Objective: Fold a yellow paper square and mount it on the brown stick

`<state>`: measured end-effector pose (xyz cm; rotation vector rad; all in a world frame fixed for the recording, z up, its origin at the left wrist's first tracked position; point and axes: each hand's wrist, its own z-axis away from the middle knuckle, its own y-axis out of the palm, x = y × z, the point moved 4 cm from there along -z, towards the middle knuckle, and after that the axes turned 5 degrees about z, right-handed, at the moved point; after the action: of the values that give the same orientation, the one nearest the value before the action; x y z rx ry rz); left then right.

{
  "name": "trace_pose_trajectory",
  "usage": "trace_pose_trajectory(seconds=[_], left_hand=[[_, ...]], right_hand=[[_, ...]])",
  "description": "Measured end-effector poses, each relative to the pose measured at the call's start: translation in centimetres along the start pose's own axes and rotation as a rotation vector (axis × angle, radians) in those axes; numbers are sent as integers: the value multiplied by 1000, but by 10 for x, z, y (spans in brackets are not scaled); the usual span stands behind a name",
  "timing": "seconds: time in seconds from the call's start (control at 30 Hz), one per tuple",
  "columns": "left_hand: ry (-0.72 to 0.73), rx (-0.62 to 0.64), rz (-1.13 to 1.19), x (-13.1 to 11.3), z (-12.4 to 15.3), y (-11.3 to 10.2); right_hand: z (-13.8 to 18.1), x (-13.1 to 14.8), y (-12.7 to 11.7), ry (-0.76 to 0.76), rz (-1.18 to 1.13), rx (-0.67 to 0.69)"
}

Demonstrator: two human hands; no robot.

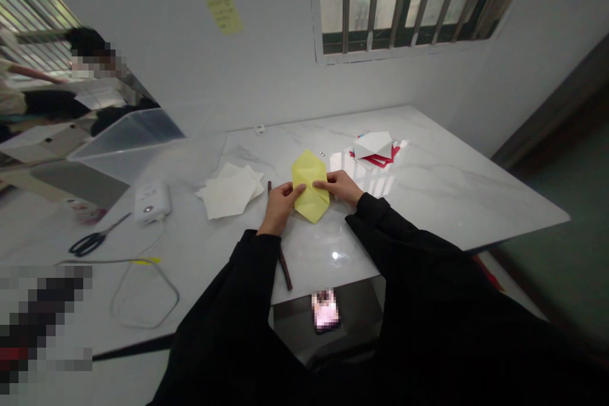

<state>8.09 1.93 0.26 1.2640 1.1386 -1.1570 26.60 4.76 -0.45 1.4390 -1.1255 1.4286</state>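
Note:
A yellow paper envelope (310,206) is held up a little over the white marbled table (419,203), its top and bottom flaps pointing away from the folded middle. My left hand (281,204) grips its left edge, thumb on the face of the paper. On the opposite side my right hand (343,188) pinches the right edge, its thumb also pressed on the front. The fingers behind the paper are hidden. Under my left forearm runs a thin dark brown stick (285,266), partly covered by the sleeve.
White paper sheets (231,193) lie to the left; white and red envelopes (375,149) are stacked at the back right. Black scissors (90,242), a white power strip (152,202) and its grey cable (177,298) are farther left. A clear plastic bin (128,139) stands behind.

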Motion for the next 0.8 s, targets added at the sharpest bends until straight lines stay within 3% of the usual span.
trace_pose_trajectory(seconds=[0.8], left_hand=[[-8,19,-3,0,1,3]], right_hand=[[-5,-8,-2,-20,68,14]])
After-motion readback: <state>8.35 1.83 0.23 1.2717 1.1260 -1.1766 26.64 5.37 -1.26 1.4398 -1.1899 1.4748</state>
